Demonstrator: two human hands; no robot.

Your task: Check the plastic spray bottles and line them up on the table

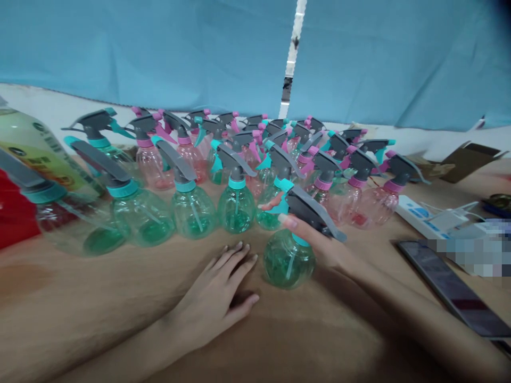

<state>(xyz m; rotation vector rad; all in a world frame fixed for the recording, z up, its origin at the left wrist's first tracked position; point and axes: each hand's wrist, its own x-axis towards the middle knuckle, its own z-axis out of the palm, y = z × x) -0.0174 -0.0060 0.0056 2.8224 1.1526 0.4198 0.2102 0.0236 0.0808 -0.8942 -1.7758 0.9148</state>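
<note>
My right hand (313,238) is wrapped round the neck of a green spray bottle (286,263) with a turquoise collar and a grey and turquoise trigger head. The thumb lies across the front and a fingertip shows by the trigger. The bottle looks upright, its base at or just above the wooden table (131,314); I cannot tell which. To its left, my left hand (219,292) lies flat on the tabletop with its fingers stretched out, holding nothing. Just beyond the hands stands a green spray bottle (236,210) in a row of similar ones.
Several pink spray bottles (347,205) are mixed in behind. A large pale bottle (35,143) and a red object (14,213) stand at the left. On the right lie a phone (455,287), a white power strip (423,215) and an open cardboard box (465,162). Blue cloth (179,53) hangs behind.
</note>
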